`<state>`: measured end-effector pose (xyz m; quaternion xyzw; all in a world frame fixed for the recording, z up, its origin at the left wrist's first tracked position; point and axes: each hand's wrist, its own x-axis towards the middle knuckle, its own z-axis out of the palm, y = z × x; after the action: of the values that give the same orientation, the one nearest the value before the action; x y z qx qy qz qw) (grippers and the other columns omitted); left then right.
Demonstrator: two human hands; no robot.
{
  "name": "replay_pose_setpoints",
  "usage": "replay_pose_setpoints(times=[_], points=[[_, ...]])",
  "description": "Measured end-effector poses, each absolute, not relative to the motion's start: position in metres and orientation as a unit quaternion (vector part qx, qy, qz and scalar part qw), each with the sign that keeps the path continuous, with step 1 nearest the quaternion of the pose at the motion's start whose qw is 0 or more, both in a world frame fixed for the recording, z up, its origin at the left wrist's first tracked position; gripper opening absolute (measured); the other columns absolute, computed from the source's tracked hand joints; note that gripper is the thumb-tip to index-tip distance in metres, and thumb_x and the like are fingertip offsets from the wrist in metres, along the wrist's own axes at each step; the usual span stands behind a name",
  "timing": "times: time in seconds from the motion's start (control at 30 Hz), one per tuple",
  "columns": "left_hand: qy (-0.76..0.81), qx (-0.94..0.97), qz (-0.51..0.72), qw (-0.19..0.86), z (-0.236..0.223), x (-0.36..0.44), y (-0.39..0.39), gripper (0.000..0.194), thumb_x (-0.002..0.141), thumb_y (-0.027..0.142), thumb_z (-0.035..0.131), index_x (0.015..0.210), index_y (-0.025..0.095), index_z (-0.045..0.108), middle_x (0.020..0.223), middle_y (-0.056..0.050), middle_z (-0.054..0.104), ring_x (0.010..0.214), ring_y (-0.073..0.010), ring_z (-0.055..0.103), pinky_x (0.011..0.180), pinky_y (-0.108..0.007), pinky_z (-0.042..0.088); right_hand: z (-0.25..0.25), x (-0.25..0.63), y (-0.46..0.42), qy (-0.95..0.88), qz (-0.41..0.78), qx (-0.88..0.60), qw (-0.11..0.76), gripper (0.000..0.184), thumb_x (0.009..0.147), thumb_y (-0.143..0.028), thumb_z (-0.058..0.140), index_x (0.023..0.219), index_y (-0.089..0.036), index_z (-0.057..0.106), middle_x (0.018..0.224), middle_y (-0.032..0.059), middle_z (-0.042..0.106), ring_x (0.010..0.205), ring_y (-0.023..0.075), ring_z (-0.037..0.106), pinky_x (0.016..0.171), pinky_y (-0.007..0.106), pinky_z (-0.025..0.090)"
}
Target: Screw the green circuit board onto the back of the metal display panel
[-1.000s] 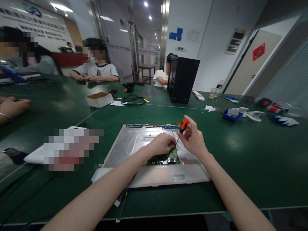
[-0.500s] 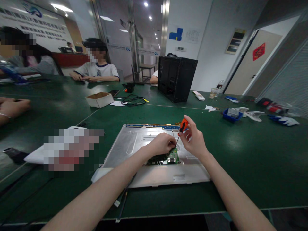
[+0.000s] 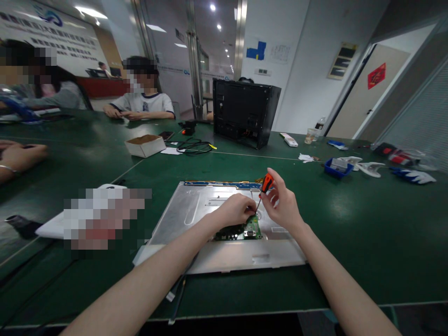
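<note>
An orange-and-black screwdriver [image 3: 267, 182] leans in my right hand [image 3: 283, 205], its handle pinched between thumb and fingers. Its thin shaft points down to the edge of a green circuit board [image 3: 252, 227]. My left hand [image 3: 238, 208] is closed in a pinch by the screwdriver's tip; whatever its fingertips hold is hidden. The board sits on a silver metal display panel [image 3: 175, 219], which lies flat before me. Along the panel's far edge runs a blue circuit strip [image 3: 217, 185]. Part of the green board is covered by my left hand and forearm.
Beyond the panel stands a black computer case [image 3: 245, 114]. A small cardboard box [image 3: 145, 145] and a coiled black cable [image 3: 194, 146] lie at the far left. To the right are a blue tray [image 3: 338, 168] and gloves [image 3: 413, 175]. Other people sit across and to the left.
The black computer case has turned and shifted left, showing its broad side. My hands and the screwdriver look almost the same as before.
</note>
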<state>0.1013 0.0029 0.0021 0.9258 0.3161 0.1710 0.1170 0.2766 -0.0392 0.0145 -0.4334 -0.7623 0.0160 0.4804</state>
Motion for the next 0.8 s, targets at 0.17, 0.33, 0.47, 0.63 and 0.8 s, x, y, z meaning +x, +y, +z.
replay_pose_setpoints(times=[0.17, 0.33, 0.47, 0.63, 0.8], points=[[0.314, 0.925, 0.177, 0.118, 0.0010, 0.1008, 0.0032, 0.018, 0.075, 0.008, 0.062, 0.079, 0.018, 0.076, 0.075, -0.003, 0.075, 0.068, -0.0177, 0.066, 0.062, -0.023, 0.040, 0.0150, 0.2760, -0.0389, -0.762, 0.018, -0.431, 0.483, 0.065, 0.088, -0.019, 0.054, 0.148, -0.028, 0.031, 0.079, -0.0017, 0.064, 0.052, 0.0124, 0.058, 0.050, 0.024, 0.048], [0.314, 0.924, 0.180, 0.122, 0.0010, 0.1007, 0.0029, 0.018, 0.075, 0.008, 0.062, 0.079, 0.018, 0.076, 0.075, -0.003, 0.075, 0.068, -0.0174, 0.065, 0.062, -0.023, 0.041, 0.0132, 0.2761, -0.0367, -0.753, 0.007, -0.438, 0.491, 0.061, 0.088, -0.023, 0.056, 0.145, -0.027, 0.033, 0.074, -0.0040, 0.060, 0.049, 0.0117, 0.056, 0.048, 0.024, 0.045], [0.317, 0.925, 0.174, 0.121, 0.0010, 0.1008, 0.0031, 0.018, 0.075, 0.008, 0.062, 0.080, 0.019, 0.076, 0.077, -0.003, 0.075, 0.070, -0.0177, 0.066, 0.064, -0.023, 0.042, 0.0130, 0.2766, -0.0358, -0.749, -0.001, -0.438, 0.496, 0.060, 0.087, -0.024, 0.059, 0.143, -0.027, 0.036, 0.070, -0.0063, 0.057, 0.046, 0.0103, 0.053, 0.047, 0.023, 0.043], [0.318, 0.926, 0.169, 0.118, 0.0014, 0.1009, 0.0032, 0.017, 0.076, 0.009, 0.063, 0.080, 0.018, 0.076, 0.077, -0.004, 0.076, 0.071, -0.0186, 0.067, 0.064, -0.023, 0.042, 0.0136, 0.2761, -0.0366, -0.756, 0.010, -0.433, 0.490, 0.062, 0.088, -0.023, 0.057, 0.145, -0.027, 0.034, 0.075, -0.0040, 0.061, 0.049, 0.0108, 0.056, 0.049, 0.023, 0.045], [0.316, 0.926, 0.172, 0.117, 0.0017, 0.1009, 0.0030, 0.017, 0.075, 0.008, 0.063, 0.079, 0.019, 0.076, 0.076, -0.003, 0.075, 0.069, -0.0178, 0.066, 0.063, -0.023, 0.041, 0.0140, 0.2758, -0.0377, -0.760, 0.029, -0.432, 0.485, 0.064, 0.089, -0.021, 0.053, 0.148, -0.027, 0.029, 0.077, -0.0024, 0.063, 0.052, 0.0118, 0.057, 0.049, 0.023, 0.046]])
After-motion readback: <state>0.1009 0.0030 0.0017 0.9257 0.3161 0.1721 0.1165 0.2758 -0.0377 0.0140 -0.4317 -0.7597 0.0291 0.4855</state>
